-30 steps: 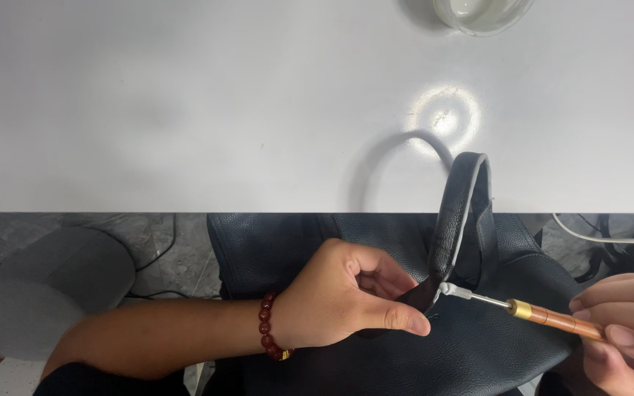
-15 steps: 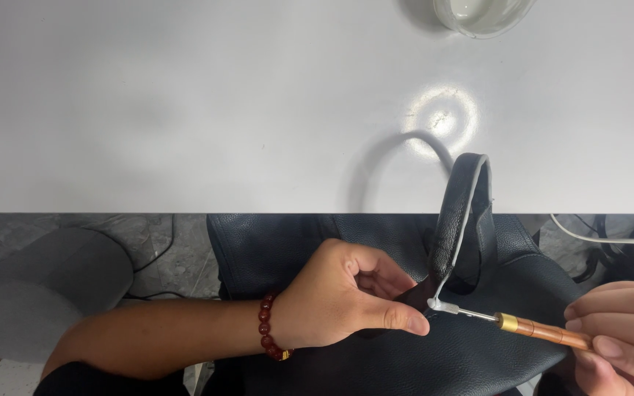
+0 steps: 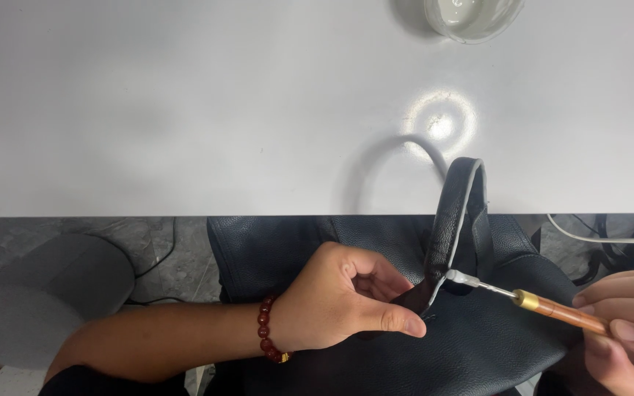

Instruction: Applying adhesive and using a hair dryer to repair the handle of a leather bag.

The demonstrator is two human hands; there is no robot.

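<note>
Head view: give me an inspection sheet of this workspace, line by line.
Surface: white table, with a bright light spot.
Job's things: black leather bag below the table edge; its handle arches up over the table; a wooden-handled tool has its metal tip at the handle's base.
Clutter: clear dish at the far edge.
Hands: left hand pinches the handle base; right hand holds the tool in its fingers.
Cables: white cable at right, dark cable on the floor.
Surroundings: grey stone floor; round grey stool.
</note>
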